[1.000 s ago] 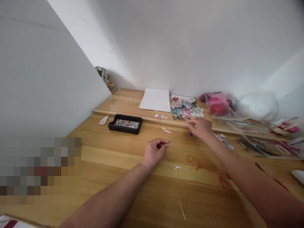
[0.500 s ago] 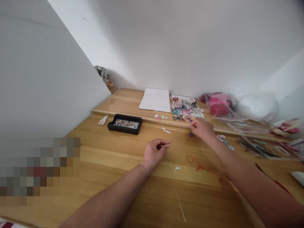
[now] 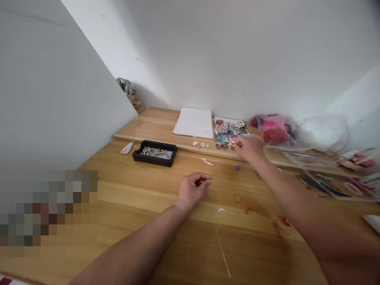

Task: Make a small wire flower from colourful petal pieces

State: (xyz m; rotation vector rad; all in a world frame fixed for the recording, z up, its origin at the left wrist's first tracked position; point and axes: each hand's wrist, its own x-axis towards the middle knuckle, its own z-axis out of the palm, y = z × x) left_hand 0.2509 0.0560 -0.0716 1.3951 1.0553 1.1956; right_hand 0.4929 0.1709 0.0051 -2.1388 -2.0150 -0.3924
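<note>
My left hand (image 3: 194, 190) is closed in a pinch on one end of a thin pale wire (image 3: 219, 235), which slants down towards the front of the table. Over the raised back shelf, my right hand (image 3: 247, 148) has its fingers pressed together at the front of a pile of colourful petal and flower pieces (image 3: 228, 133). Something small and reddish shows at those fingertips, too small to name. Just below lies a small purple piece (image 3: 238, 167) on the table. A white crescent-shaped scrap (image 3: 221, 210) rests beside the wire.
A black tray (image 3: 154, 160) of beads and a small white glue bottle (image 3: 126, 148) stand at left. White paper (image 3: 193, 122) lies on the shelf. Red thread (image 3: 252, 209) is loose near my right forearm. Bags of pink and white material (image 3: 320, 132) and tools (image 3: 320, 184) lie at right.
My right hand has moved slightly left and further back, onto the front of the petal pile. My left hand and the wire have stayed nearly still.
</note>
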